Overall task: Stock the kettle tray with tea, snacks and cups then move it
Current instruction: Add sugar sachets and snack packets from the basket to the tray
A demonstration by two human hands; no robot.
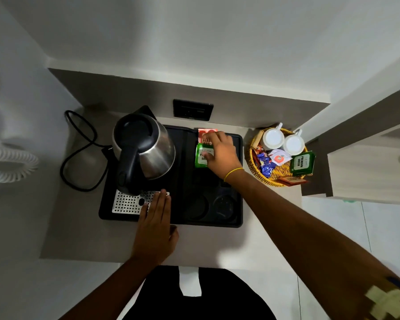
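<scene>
A black kettle tray [238, 181] lies on the counter with a steel kettle [146, 148] on its left half and a perforated metal grille [127, 203] in front. In the tray's back slot stand a red tea packet [206, 132] and a green tea packet [200, 155]. My right hand [222, 153] rests over these packets, fingers on the green one. My left hand [156, 225] lies flat on the tray's front edge, fingers over the grille. To the right a wicker basket [273, 179] holds two white cups [273, 138], snacks [264, 166] and another green packet [301, 163].
The kettle's black cord [79, 153] loops on the counter to the left. A black wall socket [192, 110] sits behind the tray. A wooden cabinet [365, 172] stands to the right of the basket. A white coiled cable [12, 158] hangs at the far left.
</scene>
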